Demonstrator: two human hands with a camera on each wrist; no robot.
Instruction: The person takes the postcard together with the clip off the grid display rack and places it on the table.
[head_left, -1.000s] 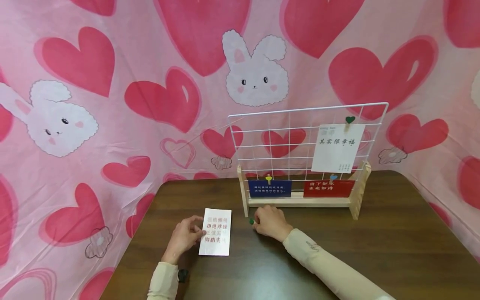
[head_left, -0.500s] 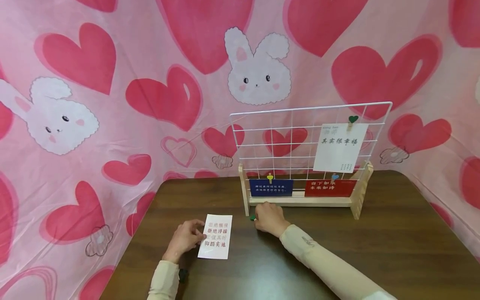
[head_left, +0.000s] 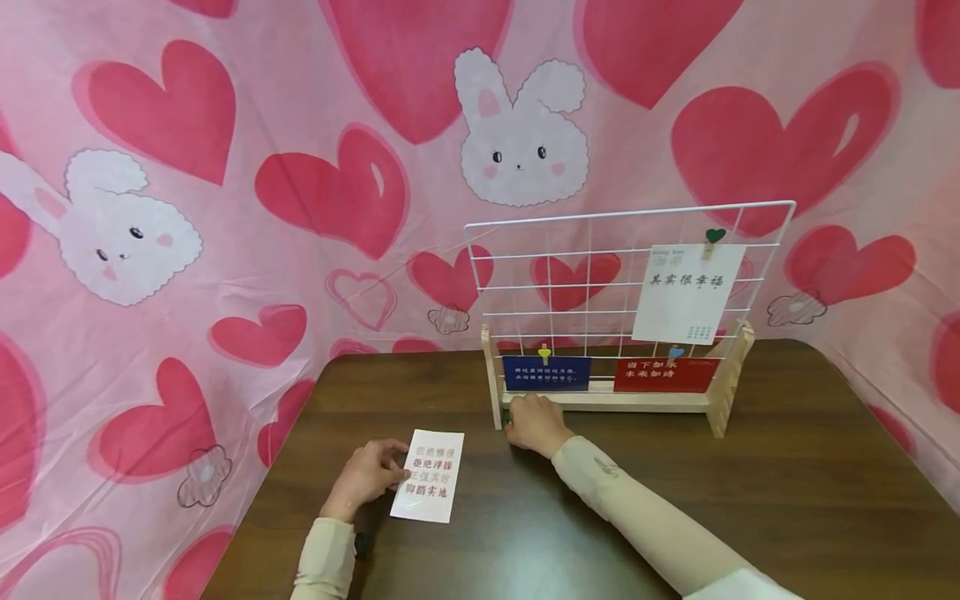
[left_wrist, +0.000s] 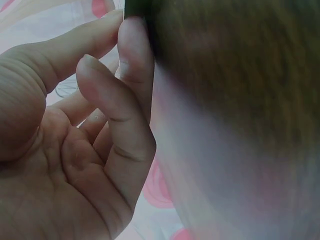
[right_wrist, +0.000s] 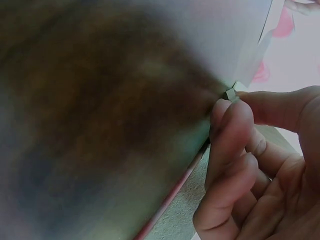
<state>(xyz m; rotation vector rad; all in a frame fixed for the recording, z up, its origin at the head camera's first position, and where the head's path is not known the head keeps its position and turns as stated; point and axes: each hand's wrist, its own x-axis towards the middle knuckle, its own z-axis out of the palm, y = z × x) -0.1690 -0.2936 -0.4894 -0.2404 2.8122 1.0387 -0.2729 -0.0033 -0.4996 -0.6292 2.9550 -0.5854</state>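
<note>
My left hand (head_left: 365,478) pinches the left edge of a white card (head_left: 429,483) with lines of red and grey characters. In the left wrist view, the thumb and forefinger of that hand (left_wrist: 107,115) meet near the top edge. Just in front of the wire rack's wooden base bar (head_left: 630,402), my right hand (head_left: 536,423) holds a small green clip (head_left: 507,417), mostly hidden by the fingers. The right wrist view has the clip's pale tip (right_wrist: 230,94) between thumb and fingertips.
A white wire grid rack (head_left: 600,221) stands at the back on wooden feet. Clipped to it are a white card (head_left: 686,304), a blue card (head_left: 547,377) and a red card (head_left: 663,377). Behind the brown table (head_left: 600,517) hangs a pink curtain (head_left: 300,108) with hearts and rabbits.
My right hand has moved slightly up toward the rack's base with the green clip. The white card in my left hand has shifted a little toward me and tilted.
</note>
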